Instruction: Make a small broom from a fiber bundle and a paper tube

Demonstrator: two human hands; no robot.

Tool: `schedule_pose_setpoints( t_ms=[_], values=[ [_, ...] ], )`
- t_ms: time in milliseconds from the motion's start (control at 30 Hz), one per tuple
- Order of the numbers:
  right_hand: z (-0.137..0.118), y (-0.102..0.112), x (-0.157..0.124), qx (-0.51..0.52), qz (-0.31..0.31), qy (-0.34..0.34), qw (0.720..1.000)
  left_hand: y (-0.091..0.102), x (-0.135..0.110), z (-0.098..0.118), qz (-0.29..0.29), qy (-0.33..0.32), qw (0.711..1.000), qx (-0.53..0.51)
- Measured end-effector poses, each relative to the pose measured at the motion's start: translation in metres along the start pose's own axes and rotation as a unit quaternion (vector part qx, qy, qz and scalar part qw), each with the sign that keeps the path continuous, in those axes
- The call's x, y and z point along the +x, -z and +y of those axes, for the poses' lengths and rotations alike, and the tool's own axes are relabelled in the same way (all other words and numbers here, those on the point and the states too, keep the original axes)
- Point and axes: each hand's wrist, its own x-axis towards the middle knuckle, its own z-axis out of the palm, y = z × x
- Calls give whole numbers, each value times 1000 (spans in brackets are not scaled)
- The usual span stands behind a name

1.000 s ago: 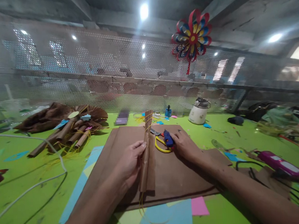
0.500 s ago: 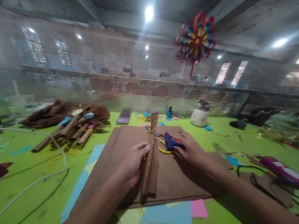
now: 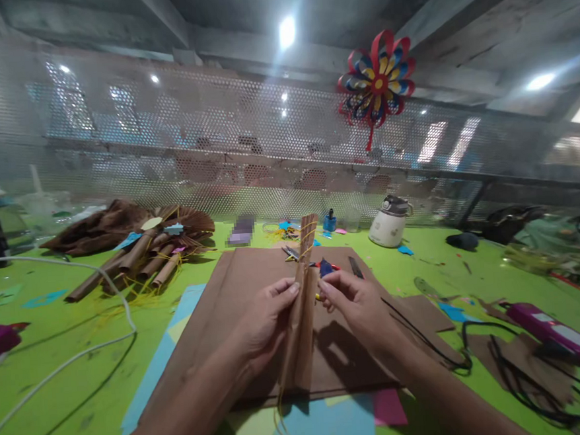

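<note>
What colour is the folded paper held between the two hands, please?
Brown; the folded paper shows best in the head view.

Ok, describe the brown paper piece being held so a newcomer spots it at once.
On the green table lies a flat brown sheet. Above its middle, the left hand grips a narrow folded brown strip. Unlike the brown rolls lying far left, it stands upright, yellow string around its top.
</note>
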Motion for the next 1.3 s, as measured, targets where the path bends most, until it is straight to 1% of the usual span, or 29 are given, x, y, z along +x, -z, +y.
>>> schedule_pose_setpoints(
  t_ms=[100,200,333,433,567,667,833,1033,1167,1300],
  values=[
    [-1,-2,-1,56,-22,-23,998,-3,-1,0,-19,-5,1000,6],
    [-1,-2,-1,89,-35,-40,995,-6,-3,1,-28,-1,1000,6],
    [3,-2,2,115,-29,-57,991,-8,-5,0,-44,15,999,-2],
    [3,-1,3,137,-30,-59,988,-7,-5,-2,-64,27,998,3],
    [-3,-1,2,165,-62,-56,983,-6,-6,-5,-92,39,995,5],
    [-7,-2,-1,180,-74,-57,979,-5,-6,-6,-98,40,994,8],
    [-9,-2,-3,168,-77,-53,981,-7,-8,-6,-102,43,994,11],
    [-9,-3,-5,134,-45,-33,989,-9,-9,-5,-104,60,993,5],
    [-10,-6,-9,117,-35,-51,991,-10,-10,-8,-98,63,993,-6],
    [-10,-11,-13,130,-21,-71,989,-11,-9,-9,-80,67,995,-2]
  ],
)
